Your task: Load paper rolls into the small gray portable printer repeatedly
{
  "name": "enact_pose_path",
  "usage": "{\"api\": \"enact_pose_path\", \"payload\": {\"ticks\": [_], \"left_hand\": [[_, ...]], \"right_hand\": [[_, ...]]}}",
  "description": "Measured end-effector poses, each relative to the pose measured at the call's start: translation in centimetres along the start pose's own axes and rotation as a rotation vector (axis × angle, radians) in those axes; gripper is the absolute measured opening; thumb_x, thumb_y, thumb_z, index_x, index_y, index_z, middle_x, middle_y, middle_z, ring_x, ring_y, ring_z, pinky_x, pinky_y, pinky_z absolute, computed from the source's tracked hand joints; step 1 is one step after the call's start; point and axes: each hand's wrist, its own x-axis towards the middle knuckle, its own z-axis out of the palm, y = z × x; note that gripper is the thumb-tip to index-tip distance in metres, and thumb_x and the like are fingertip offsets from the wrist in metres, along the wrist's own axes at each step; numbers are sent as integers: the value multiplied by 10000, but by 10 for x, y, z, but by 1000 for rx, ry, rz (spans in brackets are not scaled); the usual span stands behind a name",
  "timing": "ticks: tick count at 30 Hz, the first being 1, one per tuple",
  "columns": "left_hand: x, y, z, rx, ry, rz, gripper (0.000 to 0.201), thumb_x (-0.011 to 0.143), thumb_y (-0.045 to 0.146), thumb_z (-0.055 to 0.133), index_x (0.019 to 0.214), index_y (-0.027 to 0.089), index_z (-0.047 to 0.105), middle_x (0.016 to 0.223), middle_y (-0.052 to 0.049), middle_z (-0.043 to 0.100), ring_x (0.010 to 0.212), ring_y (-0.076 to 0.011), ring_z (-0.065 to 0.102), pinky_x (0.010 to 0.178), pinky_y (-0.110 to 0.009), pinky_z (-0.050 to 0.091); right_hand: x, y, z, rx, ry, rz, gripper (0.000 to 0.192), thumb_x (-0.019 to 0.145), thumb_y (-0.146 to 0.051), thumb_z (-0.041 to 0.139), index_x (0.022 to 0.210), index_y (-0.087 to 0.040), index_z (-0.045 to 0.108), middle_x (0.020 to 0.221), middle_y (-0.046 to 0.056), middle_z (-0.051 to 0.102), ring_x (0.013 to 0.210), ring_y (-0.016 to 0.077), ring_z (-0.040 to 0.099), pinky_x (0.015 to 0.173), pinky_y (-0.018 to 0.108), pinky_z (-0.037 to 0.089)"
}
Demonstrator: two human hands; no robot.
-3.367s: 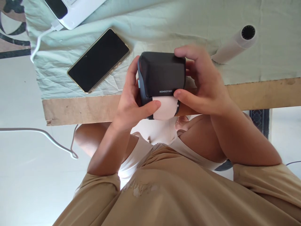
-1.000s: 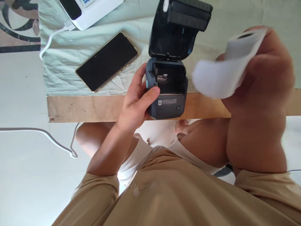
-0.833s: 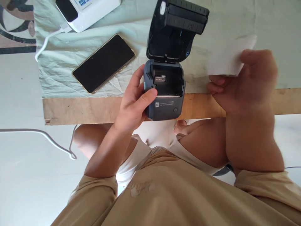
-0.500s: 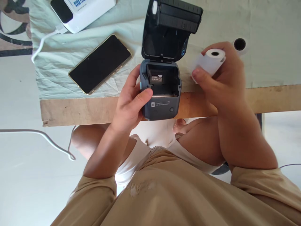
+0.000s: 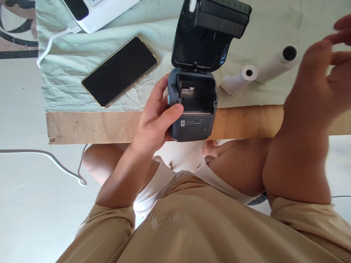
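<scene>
Half a second before, the right hand [image 5: 318, 87] had pinched a small white roll of paper [image 5: 239, 79] above the cloth; at this moment that roll lay on its side on the pale green cloth [image 5: 274, 22], released, and the hand had lifted away to the right, blurred, its fingers spread and loose with nothing in them. Just past the small roll, on the far side from the left hand, lay a longer white paper roll with a dark core [image 5: 276, 63], the two apparently touching end to side, though the contact was hard to confirm. The left hand [image 5: 156, 120] had kept its place through the last second: thumb across the front left corner and fingers wrapped round the left side of the dark grey box-shaped label printer [image 5: 193, 109], holding it at the near edge of the bare wooden table [image 5: 95, 126]. Judged from this, the removed roll was set aside and the printer left without paper. The printer's hinged black lid [image 5: 208, 33] stood swung back and open, away from the body; the paper bay beneath looked empty, showing only a small white sticker on its back wall. A small round button and a line of pale print sat on the front face. To the left of the left hand lay a black smartphone with a gold rim [image 5: 120, 71], face up, and beyond it a white device with a white cable [image 5: 93, 9].
</scene>
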Motion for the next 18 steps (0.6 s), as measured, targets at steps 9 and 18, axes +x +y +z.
{"api": "enact_pose_path", "payload": {"ticks": [9, 18], "left_hand": [[3, 0, 1, 21, 12, 28, 657, 883, 515, 900, 1462, 323, 657, 1278, -46, 834, 1577, -399, 634, 1170, -524, 662], [1, 4, 2, -7, 12, 10, 657, 861, 511, 930, 1432, 311, 673, 1267, -63, 853, 1586, -427, 629, 1141, -536, 695]], "right_hand": [[12, 31, 11, -376, -239, -140, 698, 737, 45, 736, 1338, -295, 834, 1218, 102, 714, 1122, 278, 720, 1134, 526, 575], [42, 88, 14, 592, -328, 273, 397, 764, -439, 809, 1146, -389, 718, 1209, 35, 739, 968, 265, 742, 546, 355, 498]]}}
